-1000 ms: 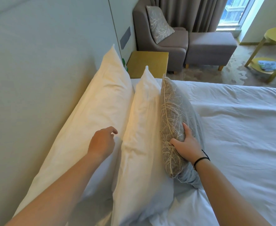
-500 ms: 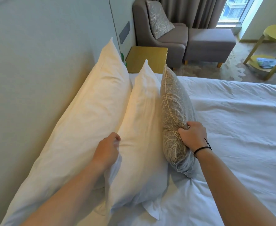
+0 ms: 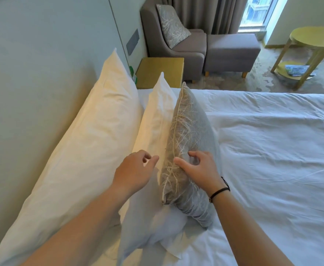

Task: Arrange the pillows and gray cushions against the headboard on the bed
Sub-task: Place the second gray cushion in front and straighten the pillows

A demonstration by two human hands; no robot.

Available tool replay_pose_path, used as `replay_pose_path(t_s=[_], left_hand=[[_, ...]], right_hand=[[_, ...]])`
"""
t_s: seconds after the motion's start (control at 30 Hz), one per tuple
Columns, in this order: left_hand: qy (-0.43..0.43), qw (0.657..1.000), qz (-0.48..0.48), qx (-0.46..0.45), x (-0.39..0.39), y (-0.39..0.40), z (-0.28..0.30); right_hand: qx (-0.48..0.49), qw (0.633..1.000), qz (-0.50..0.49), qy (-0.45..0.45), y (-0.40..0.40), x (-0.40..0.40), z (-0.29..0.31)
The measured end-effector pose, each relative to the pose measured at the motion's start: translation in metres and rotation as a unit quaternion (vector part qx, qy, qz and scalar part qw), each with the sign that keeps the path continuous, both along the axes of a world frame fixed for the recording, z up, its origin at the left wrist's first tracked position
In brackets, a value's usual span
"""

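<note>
- The gray square cushion with a pale branch pattern stands on edge on the white bed sheet, leaning left against the smaller white pillow. That pillow leans on the large white pillow, which rests against the pale green padded headboard.
- The right hand rests on the cushion's near top edge, fingers loosely curled and thumb along the seam, not plainly clamped.
- The left hand hovers over the smaller pillow, fingers relaxed and grasping nothing.
- The cushion looks soft, light and squashy; it would likely slump if let go off balance. Taking hold along the piped top seam or at a corner seems best.
- The pillows look plump and floppy, better gripped at the corners.
- To the far side stand a yellow bedside cabinet, a gray armchair with a second patterned cushion, a gray ottoman and a round yellow side table, all well apart from the bed's pillows.
- Nothing appears to block the headboard.
</note>
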State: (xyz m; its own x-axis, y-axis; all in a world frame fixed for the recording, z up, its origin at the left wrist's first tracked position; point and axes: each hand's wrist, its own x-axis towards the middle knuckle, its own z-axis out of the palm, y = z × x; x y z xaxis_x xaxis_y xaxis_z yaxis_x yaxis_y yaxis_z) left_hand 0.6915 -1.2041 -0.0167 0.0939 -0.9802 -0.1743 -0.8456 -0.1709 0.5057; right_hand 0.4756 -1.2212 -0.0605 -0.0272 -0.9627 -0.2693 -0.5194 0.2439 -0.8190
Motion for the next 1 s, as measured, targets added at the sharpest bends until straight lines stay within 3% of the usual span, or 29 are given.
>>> replay_pose_path(t_s=[0.07,0.17,0.27,0.4,0.57,0.73,0.9,1.0], left_hand=[[0.044,0.999,-0.001,0.021,-0.033,-0.01,0.012],[-0.064,0.996,-0.028,0.049,-0.071,-0.025,0.015],[-0.132,0.989,-0.053,0.04,-0.086,-0.036,0.007],[-0.128,0.984,-0.125,0.019,-0.087,-0.04,-0.006],[-0.07,0.989,-0.127,-0.015,-0.055,-0.039,-0.021],[-0.011,0.993,-0.105,-0.06,-0.011,-0.039,0.002],[-0.03,0.987,-0.065,-0.141,0.022,-0.043,0.026],[-0.074,0.99,-0.074,-0.094,0.019,-0.047,0.009]], right_hand=[[0.018,0.993,-0.034,-0.11,0.0,-0.011,-0.006],[0.044,0.975,-0.095,-0.194,-0.001,-0.028,-0.029],[0.132,0.959,-0.131,-0.213,-0.005,-0.044,-0.052],[0.213,0.948,-0.148,-0.182,-0.031,-0.07,-0.09],[0.197,0.955,-0.112,-0.193,-0.059,-0.058,-0.147],[0.218,0.928,-0.081,-0.291,-0.084,-0.009,-0.157],[0.228,0.905,-0.043,-0.357,-0.103,0.039,-0.151],[0.224,0.909,-0.068,-0.345,-0.098,0.04,-0.157]])
